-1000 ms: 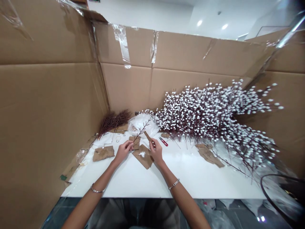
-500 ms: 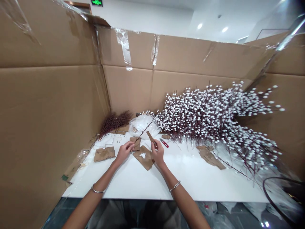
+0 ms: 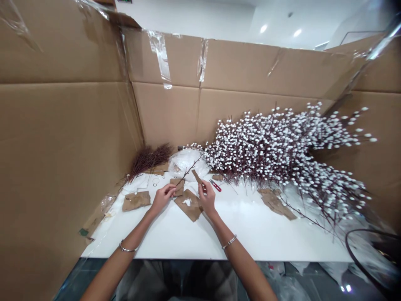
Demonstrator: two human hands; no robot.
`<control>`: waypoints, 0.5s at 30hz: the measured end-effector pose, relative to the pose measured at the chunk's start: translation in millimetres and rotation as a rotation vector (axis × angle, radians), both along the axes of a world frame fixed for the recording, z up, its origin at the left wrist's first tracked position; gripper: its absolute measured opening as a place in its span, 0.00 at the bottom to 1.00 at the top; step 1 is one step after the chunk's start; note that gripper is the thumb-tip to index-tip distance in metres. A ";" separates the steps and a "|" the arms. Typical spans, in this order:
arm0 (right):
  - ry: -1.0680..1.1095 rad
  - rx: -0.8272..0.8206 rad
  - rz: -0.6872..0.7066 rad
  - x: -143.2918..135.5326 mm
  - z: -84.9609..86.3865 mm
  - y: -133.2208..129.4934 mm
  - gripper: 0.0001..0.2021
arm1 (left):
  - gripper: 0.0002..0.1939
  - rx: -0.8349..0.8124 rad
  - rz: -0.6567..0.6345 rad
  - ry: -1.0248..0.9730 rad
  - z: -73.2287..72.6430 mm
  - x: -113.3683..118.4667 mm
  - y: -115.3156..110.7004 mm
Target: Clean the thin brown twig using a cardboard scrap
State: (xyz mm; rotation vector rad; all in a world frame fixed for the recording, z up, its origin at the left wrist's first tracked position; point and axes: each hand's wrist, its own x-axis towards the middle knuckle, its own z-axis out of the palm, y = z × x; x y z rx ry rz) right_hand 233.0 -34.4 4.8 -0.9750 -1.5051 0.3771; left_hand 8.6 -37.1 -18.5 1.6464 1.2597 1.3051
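Note:
My left hand (image 3: 163, 197) pinches the lower end of a thin brown twig (image 3: 189, 170), which slants up and to the right without white buds. Between the fingers of my right hand (image 3: 207, 198) is a narrow cardboard strip (image 3: 197, 177), its upper end pointing up and left. Below and between the hands lies a cardboard piece (image 3: 191, 214) with a small white patch (image 3: 187, 202) on it. Another small cardboard piece (image 3: 177, 188) lies just behind my left hand. Red-handled snips (image 3: 215, 185) rest on the table to the right of my right hand.
A big heap of white-budded branches (image 3: 266, 150) covers the back right. Bare brown twigs (image 3: 148, 159) are bundled at the back left, beside a clear plastic bag (image 3: 183, 162). Cardboard scraps (image 3: 136, 201) lie on the white table (image 3: 244, 234). Tall cardboard walls (image 3: 166, 113) enclose it.
The view has tilted slightly, so everything sits a little higher. Both hands keep their hold on the twig and the cardboard strip, with barely any movement.

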 end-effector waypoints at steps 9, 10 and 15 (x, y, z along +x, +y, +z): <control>-0.014 -0.004 0.018 -0.6 -1.5 1.3 0.10 | 0.12 0.001 0.005 0.012 0.6 -0.7 -0.2; -0.014 -0.005 0.018 -0.5 -1.4 1.4 0.10 | 0.12 0.001 0.005 0.013 0.5 -0.6 -0.2; -0.017 -0.013 0.019 -0.2 -1.8 2.1 0.10 | 0.13 -0.001 0.005 0.011 1.2 -0.3 -0.9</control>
